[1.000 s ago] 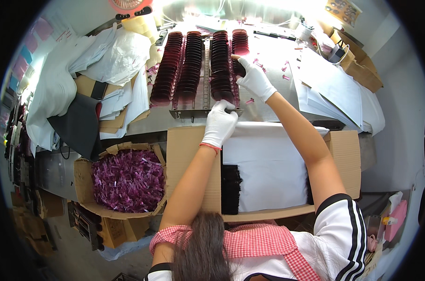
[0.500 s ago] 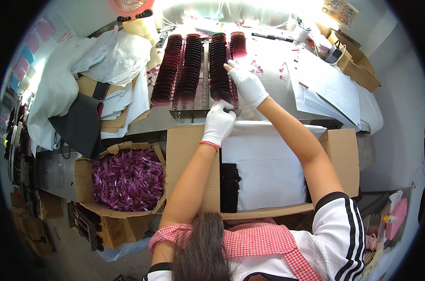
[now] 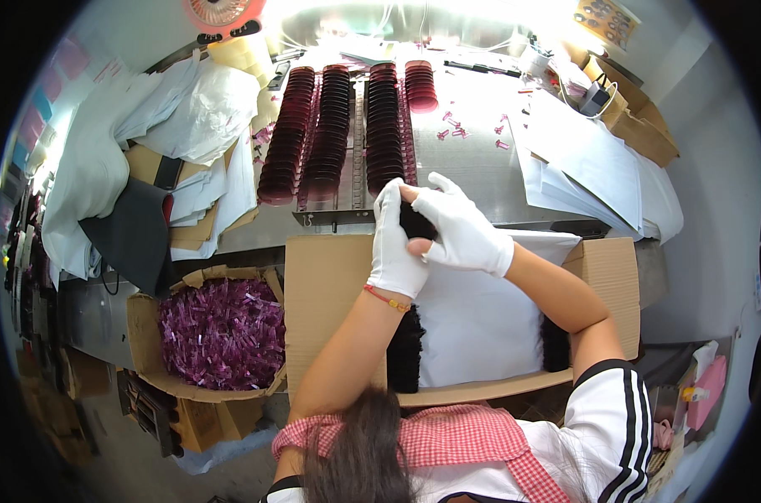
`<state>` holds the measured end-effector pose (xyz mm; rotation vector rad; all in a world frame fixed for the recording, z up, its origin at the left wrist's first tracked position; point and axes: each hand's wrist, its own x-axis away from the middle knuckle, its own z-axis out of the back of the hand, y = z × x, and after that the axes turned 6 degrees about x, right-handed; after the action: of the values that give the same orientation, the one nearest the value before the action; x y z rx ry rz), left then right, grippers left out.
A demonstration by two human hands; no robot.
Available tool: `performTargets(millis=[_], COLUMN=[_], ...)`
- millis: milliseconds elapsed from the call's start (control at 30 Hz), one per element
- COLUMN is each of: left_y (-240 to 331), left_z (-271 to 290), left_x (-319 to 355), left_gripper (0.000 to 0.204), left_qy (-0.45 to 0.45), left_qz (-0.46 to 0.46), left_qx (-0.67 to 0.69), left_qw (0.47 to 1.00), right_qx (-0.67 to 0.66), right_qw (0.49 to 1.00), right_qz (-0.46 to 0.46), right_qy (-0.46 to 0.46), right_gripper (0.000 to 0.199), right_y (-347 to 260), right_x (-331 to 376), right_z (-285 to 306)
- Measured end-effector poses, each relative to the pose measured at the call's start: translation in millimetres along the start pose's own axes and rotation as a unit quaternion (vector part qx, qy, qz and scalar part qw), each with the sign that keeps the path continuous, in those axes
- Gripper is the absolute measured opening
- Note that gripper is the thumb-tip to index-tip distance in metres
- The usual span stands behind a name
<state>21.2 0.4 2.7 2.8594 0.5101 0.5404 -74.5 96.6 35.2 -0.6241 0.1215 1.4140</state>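
Observation:
Both my gloved hands are close together over the front edge of the bench. Between my left hand (image 3: 397,247) and my right hand (image 3: 468,226) is a dark, rounded bundle (image 3: 415,222), apparently a stack of tinted lenses; fingers cover part of it. My left fingers wrap its left side, and my right fingers and thumb press from the right. Just beyond stands a rack (image 3: 347,217) with long rows of dark red round lenses (image 3: 280,142). A shorter row of lenses (image 3: 420,86) sits at the rack's far right.
In front of the bench an open carton (image 3: 334,314) holds white sheet material (image 3: 481,327) with dark edges at its sides. Left of it, another box contains purple plastic pieces (image 3: 221,335). Papers (image 3: 590,172) lie on the right, more papers and bags on the left, with a fan behind.
Both hands have drawn back from the rack toward me and come together. The dark bundle now shows between them. My right hand has left the rack's right side.

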Motion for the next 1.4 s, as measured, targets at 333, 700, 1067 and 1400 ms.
performTargets(millis=[333,700,1067,1400], left_y=[-7,5,16,2], left_z=[41,50,39,-9], left_x=[-34,-46,-39,-9], left_gripper=[0.005,0.012,0.011,0.030], left_qy=[0.058,0.039,0.027,-0.007], left_qz=[-0.261,-0.276,-0.192,-0.099], left_qx=[-0.472,-0.640,-0.568,-0.114], left_qw=[0.840,0.716,0.800,0.989], right_qx=[-0.114,-0.132,0.135,-0.017], right_qw=[0.937,0.974,0.947,0.996], right_qz=[-0.300,-0.161,-0.058,0.085], right_qy=[0.136,0.091,0.287,0.014], right_gripper=[0.068,0.049,0.047,0.030], right_y=[190,189,160,34], right_x=[-87,-100,-103,-29], right_z=[-20,-43,-63,7])
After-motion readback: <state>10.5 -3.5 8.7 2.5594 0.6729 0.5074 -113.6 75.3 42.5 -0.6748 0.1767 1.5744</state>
